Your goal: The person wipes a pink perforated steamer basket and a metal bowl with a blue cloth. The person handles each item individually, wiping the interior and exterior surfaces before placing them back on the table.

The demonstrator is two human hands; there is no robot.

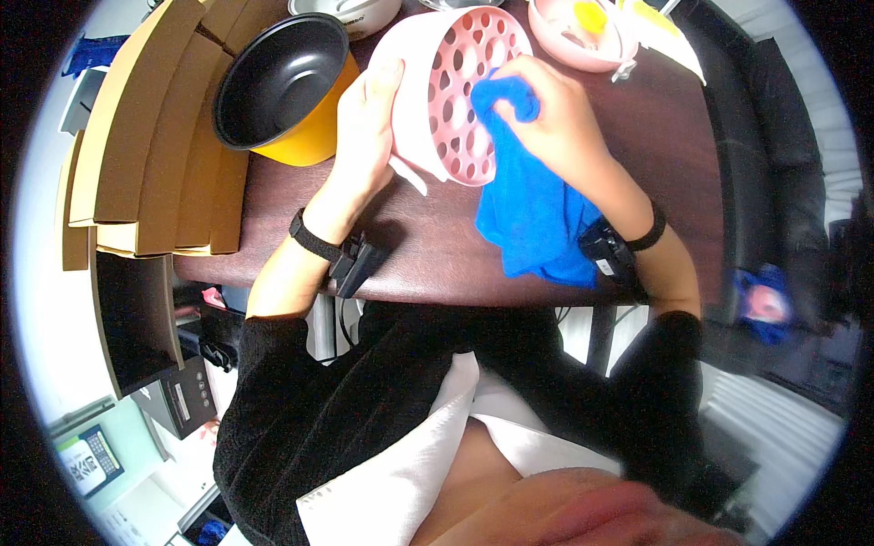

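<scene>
A pink steamer basket (414,114), its base full of round holes, is tipped on its side above the table. My left hand (366,118) is closed on its outer wall and holds it from the left. Bunched in the fingers of my right hand (555,114) is a blue cloth (533,214), pressed against the perforated face. The rest of the cloth hangs down to the table's near edge, partly behind my right wrist. Just left of my left hand stands a yellow pot (300,146) with a black inside.
Brown cardboard boxes (150,136) line the table's left side. Along the back are a white bowl (360,14) and a pink bowl (583,55) with a yellow thing in it. The dark red table (428,255) ends close to my body.
</scene>
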